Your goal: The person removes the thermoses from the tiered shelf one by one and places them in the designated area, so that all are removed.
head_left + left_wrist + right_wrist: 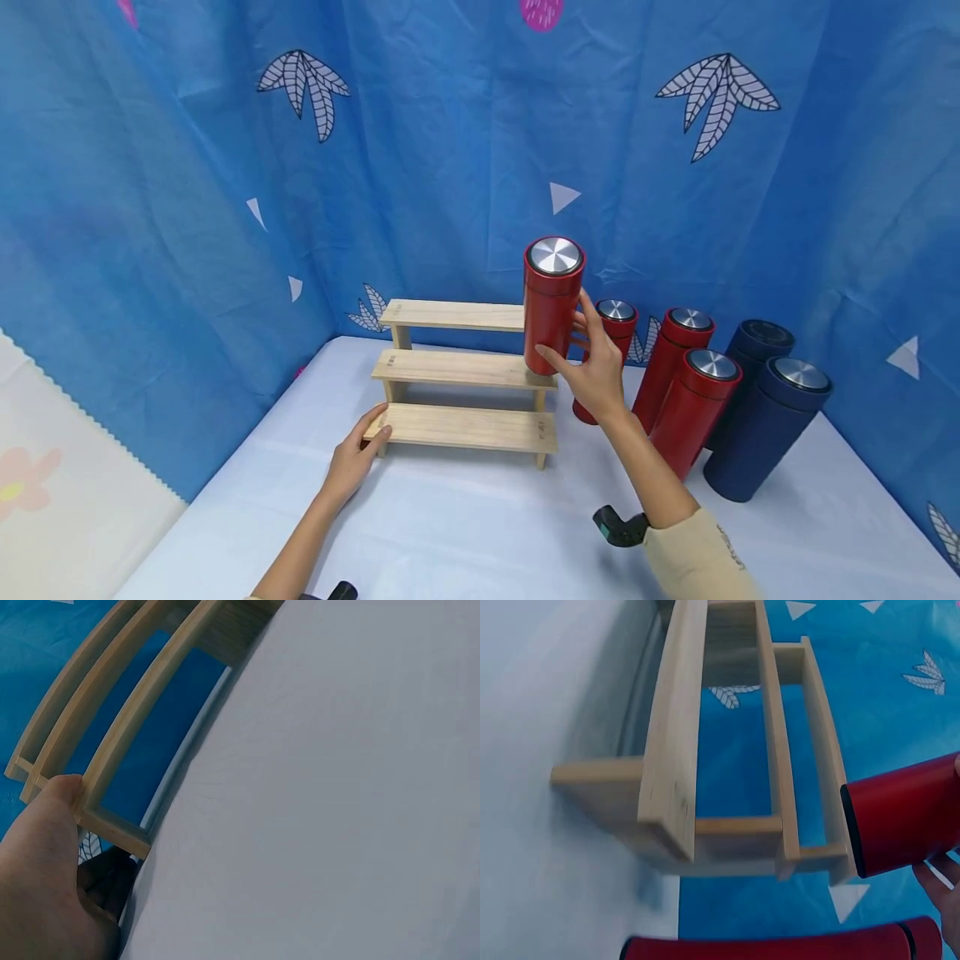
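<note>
My right hand (597,375) grips a red thermos (550,315) with a silver lid, its thumb across the near side. The thermos is held upright near the right end of the top board of a three-step wooden shelf (472,425). In the right wrist view the base of the thermos (904,819) shows beside the shelf (673,742), apart from the boards. My left hand (351,458) holds the left end of the lowest board. From the left wrist, the thumb of that hand (41,859) lies along the shelf frame (131,724), its other fingers mostly hidden behind.
Right of the shelf stand several more thermoses: a red one (617,329) behind my right hand, two other red ones (693,417) and two dark blue ones (765,437). A blue patterned curtain (450,167) hangs behind the white table (465,533).
</note>
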The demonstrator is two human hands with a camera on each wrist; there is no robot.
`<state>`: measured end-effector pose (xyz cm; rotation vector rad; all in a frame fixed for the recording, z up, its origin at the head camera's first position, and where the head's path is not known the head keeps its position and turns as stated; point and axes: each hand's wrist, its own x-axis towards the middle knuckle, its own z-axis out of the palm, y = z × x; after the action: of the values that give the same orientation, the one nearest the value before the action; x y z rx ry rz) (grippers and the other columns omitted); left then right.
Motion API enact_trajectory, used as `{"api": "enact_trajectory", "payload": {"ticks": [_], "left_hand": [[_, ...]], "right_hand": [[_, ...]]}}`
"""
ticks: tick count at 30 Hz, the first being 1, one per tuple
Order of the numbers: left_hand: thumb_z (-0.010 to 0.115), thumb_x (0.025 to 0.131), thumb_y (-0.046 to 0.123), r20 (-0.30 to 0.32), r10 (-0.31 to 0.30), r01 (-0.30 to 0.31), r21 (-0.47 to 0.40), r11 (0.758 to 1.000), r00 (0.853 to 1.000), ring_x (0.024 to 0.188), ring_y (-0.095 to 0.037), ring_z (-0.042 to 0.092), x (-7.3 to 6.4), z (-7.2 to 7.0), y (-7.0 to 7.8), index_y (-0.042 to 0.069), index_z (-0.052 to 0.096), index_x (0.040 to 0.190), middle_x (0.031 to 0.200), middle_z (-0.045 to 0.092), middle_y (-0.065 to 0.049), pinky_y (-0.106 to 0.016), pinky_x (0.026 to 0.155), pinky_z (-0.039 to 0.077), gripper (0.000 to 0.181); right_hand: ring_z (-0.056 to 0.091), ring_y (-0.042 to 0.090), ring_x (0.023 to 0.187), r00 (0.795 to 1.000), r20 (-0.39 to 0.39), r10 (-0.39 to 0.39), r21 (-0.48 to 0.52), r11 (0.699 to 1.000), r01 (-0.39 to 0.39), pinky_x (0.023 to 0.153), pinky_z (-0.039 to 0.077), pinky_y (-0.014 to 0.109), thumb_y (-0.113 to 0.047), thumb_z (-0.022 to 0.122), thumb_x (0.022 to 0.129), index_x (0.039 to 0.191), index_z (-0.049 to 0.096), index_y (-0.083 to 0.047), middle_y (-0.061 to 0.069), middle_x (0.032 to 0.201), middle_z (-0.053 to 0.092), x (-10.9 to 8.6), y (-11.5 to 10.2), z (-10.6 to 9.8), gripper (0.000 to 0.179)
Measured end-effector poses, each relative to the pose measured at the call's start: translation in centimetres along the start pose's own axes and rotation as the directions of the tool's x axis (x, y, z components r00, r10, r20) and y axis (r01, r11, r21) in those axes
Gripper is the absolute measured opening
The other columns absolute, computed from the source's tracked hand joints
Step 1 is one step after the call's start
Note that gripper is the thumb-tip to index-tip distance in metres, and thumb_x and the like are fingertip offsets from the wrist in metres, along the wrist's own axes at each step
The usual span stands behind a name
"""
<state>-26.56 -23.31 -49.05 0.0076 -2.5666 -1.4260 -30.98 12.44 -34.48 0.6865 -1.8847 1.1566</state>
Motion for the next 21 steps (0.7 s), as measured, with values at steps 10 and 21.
{"api": "enact_trajectory", "payload": {"ticks": [10, 21], "left_hand": [[0.049, 0.089, 0.054, 0.000, 0.004, -0.004, -0.011, 1.000, 1.000, 0.091, -0.022, 0.055, 0.1, 0.2, -0.1, 0.035, 0.039, 0.139, 0.140, 0.042, -0.010, -0.034, 0.072, 0.041, 0.054], [0.050, 0.089, 0.054, -0.001, 0.000, 0.000, -0.017, 1.000, 1.000, 0.090, -0.022, 0.055, 0.4, 0.6, -0.2, 0.035, 0.039, 0.139, 0.136, 0.046, -0.013, -0.033, 0.069, 0.040, 0.054]], "right_hand": [[0.059, 0.033, 0.097, 0.997, -0.012, 0.074, -0.094, 0.993, -0.075, 0.078, 0.050, 0.032, 0.009, 0.077, 0.068, 0.143, 0.027, -0.004, 0.022, 0.116, 0.057, -3.3, -3.3, -5.0, 0.091], [0.059, 0.029, 0.099, 0.968, -0.047, 0.246, -0.118, 0.961, -0.250, 0.077, 0.046, 0.018, 0.001, 0.080, 0.068, 0.146, 0.026, -0.020, 0.015, 0.118, 0.059, -8.3, 1.8, -7.3, 0.098]]}}
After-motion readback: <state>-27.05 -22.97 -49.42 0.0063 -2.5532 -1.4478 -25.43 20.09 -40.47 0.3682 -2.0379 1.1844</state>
